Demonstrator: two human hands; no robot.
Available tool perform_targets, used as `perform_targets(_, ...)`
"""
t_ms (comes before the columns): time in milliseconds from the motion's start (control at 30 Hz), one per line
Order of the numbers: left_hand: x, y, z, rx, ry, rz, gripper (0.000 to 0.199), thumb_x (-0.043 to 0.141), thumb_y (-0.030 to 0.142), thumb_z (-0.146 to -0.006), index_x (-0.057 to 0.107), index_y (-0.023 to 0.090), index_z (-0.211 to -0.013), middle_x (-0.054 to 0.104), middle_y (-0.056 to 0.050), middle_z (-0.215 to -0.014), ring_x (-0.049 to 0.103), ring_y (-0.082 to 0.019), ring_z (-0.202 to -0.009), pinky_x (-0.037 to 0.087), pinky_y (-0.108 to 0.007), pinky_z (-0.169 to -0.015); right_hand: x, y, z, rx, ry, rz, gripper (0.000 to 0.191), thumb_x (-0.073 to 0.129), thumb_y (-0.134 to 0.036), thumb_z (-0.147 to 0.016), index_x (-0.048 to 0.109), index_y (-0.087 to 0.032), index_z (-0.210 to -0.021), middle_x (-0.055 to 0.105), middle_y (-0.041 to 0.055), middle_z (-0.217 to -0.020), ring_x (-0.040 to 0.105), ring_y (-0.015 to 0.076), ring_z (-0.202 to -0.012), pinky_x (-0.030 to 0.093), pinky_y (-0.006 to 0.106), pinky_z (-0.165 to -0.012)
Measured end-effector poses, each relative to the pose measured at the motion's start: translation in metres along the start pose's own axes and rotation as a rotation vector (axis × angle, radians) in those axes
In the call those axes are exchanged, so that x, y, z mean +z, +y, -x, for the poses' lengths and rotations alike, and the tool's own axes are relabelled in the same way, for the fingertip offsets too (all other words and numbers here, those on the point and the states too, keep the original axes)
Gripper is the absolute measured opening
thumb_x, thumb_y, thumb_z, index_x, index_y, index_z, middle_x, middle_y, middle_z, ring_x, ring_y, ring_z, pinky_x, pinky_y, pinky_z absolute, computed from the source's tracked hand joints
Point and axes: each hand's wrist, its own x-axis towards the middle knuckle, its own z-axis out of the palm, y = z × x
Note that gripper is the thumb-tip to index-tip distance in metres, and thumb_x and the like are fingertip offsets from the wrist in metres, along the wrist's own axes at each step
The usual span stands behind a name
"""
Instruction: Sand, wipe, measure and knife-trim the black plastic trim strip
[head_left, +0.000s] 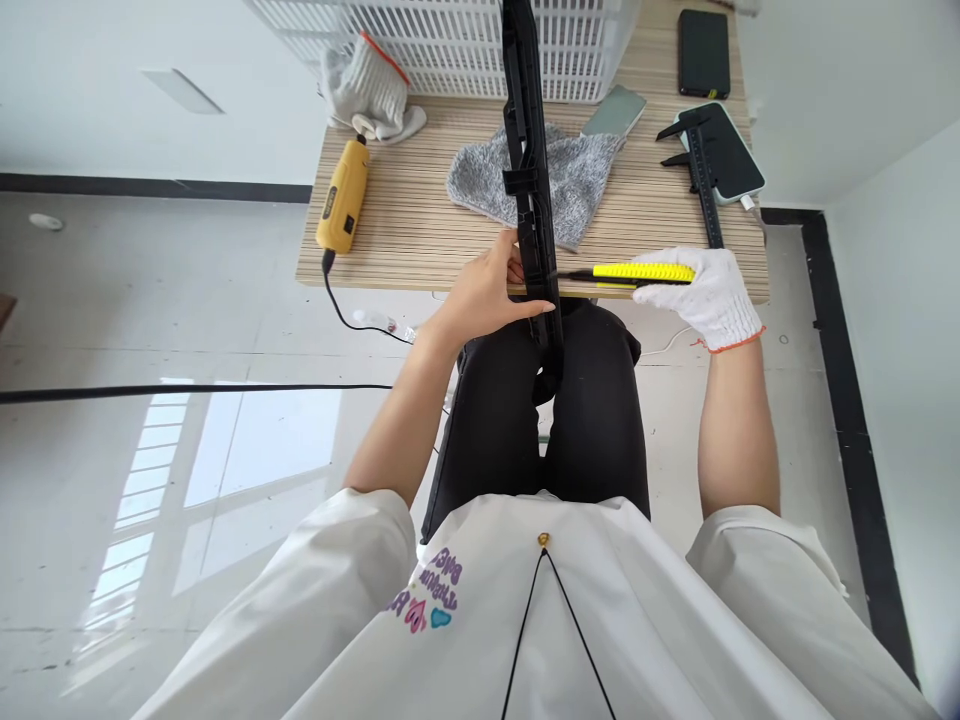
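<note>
A long black plastic trim piece stretches from the basket over the table edge down to my knees. My bare left hand grips its near end, thumb across the front and the other fingers partly hidden behind it. In a white knit glove with an orange cuff, my right hand holds a yellow utility knife, its dark blade end pointing left and reaching the edge of the trim piece. Beneath the trim piece, a grey cloth lies crumpled on the table.
On the striped wooden table lie a yellow rotary tool with its cord, a white glove, a black caliper over a phone, a grey-green flat object and a black box. A white basket stands behind.
</note>
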Motion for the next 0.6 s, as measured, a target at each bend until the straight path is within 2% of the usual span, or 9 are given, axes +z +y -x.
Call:
perform_targets(267, -0.001, -0.004, -0.001, -0.007, 0.003, 0.060, 0.076, 0.078, 0.052, -0.074, 0.044, 0.025, -0.137, 0.066, -0.007, -0.104, 0.068, -0.027, -0.095, 0.055, -0.045, -0.087, -0.001, -0.001, -0.001, 0.016, -0.032, 0.006, 0.034, 0.083, -0.037, -0.069, 0.079, -0.028, -0.102, 0.077, -0.0004, -0.103, 0.071, 0.0288, -0.102, 0.058, 0.044, -0.095)
perform_targets(433, -0.001, -0.007, -0.003, -0.010, 0.004, 0.133, 0.068, 0.074, 0.057, -0.078, 0.047, 0.027, -0.133, 0.067, -0.006, -0.101, 0.068, -0.025, -0.090, 0.058, -0.043, -0.083, 0.004, 0.006, -0.002, 0.085, 0.131, -0.021, 0.035, 0.081, -0.039, -0.071, 0.078, -0.030, -0.104, 0.076, 0.0006, -0.100, 0.071, 0.0294, -0.099, 0.062, 0.043, -0.087)
perform_targets(600, 0.001, -0.010, -0.014, -0.052, 0.044, 0.262, 0.058, 0.056, 0.068, -0.088, 0.048, 0.027, -0.129, 0.066, -0.006, -0.098, 0.070, -0.025, -0.091, 0.059, -0.043, -0.080, 0.006, 0.011, -0.002, 0.091, 0.179, -0.057, 0.032, 0.081, -0.037, -0.069, 0.078, -0.027, -0.100, 0.076, 0.0019, -0.094, 0.072, 0.0283, -0.092, 0.063, 0.042, -0.080)
